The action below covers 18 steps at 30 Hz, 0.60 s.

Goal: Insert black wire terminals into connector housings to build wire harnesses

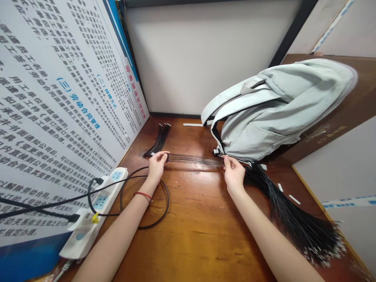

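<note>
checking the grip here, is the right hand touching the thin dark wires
Touching: the head view shows the right hand pinching one end of the thin dark wires, which run straight into its grip.

Two bare, slender forearms (pixel 119 231), bare hands (pixel 157 167), a thin red band (pixel 142 193) circling the left wrist (pixel 149 188)

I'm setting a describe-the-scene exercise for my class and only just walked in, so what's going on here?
A person's left hand and right hand pinch a row of thin dark wires, stretched out between them at a wooden table. A small dark bundle lies just beyond the left hand; a larger bundle of black wires fans out by the right arm. A pale backpack stands behind.
</note>
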Motion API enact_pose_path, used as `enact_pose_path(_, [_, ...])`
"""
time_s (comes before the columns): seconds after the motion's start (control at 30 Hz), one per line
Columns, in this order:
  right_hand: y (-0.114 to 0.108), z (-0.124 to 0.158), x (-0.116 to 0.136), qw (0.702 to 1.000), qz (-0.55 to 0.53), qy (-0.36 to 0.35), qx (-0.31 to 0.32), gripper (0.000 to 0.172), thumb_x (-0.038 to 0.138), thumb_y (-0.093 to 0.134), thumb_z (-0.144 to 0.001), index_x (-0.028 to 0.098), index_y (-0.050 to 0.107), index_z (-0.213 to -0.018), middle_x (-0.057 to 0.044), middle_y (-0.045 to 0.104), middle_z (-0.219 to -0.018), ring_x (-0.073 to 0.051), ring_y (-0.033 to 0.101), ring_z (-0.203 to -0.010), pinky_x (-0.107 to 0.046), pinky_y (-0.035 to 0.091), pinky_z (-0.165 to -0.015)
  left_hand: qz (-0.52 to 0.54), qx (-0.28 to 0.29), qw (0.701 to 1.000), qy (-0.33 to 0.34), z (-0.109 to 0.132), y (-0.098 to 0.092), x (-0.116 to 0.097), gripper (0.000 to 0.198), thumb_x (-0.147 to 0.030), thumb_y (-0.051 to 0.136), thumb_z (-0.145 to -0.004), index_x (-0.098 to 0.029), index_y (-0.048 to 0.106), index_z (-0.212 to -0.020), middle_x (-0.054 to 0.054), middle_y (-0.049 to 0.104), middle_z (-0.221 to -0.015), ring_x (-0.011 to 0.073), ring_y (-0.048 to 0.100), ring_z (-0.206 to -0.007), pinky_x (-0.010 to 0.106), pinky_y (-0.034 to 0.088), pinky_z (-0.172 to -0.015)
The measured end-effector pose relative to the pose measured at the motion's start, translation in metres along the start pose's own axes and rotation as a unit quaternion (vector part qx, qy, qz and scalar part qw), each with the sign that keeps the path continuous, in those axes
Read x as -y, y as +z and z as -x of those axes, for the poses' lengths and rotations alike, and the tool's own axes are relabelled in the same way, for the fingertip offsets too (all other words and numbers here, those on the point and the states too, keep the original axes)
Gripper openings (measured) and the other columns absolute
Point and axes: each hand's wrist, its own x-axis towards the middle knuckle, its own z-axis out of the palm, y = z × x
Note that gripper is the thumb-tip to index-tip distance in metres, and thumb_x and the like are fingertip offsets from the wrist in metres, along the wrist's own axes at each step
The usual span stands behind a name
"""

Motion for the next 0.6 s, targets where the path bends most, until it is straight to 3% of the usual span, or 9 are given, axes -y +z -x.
enact_pose_path(0.4, [-0.0014, 0.0005, 0.0018, 1.000, 0.001, -0.002, 0.010, 0.038, 0.050, 0.059, -0.070, 0.015, 0.065, -0.085, -0.012, 0.070, -0.093, -0.023, 0.063, -0.086, -0.034, 0.049, -0.069, -0.035, 0.000, 0.999, 0.003, 0.0000, -0.0016, -0.0002, 0.032, -0.042, 0.064, -0.060, -0.015, 0.065, -0.077, 0.005, 0.063, -0.081, 0.0156, 0.057, -0.072, 0.026, 0.048, -0.060])
enact_pose_path(0.6, [-0.0028, 0.0017, 0.0054, 1.000, 0.003, -0.007, 0.024, 0.038, 0.049, 0.059, -0.071, 0.015, 0.068, -0.085, -0.010, 0.070, -0.087, -0.018, 0.060, -0.072, -0.029, 0.046, -0.059, -0.030, -0.012, 0.999, 0.009, -0.0021, -0.0039, 0.0044, 0.035, -0.045, 0.065, -0.059, -0.015, 0.064, -0.079, 0.005, 0.063, -0.079, 0.0161, 0.058, -0.073, 0.026, 0.047, -0.062])
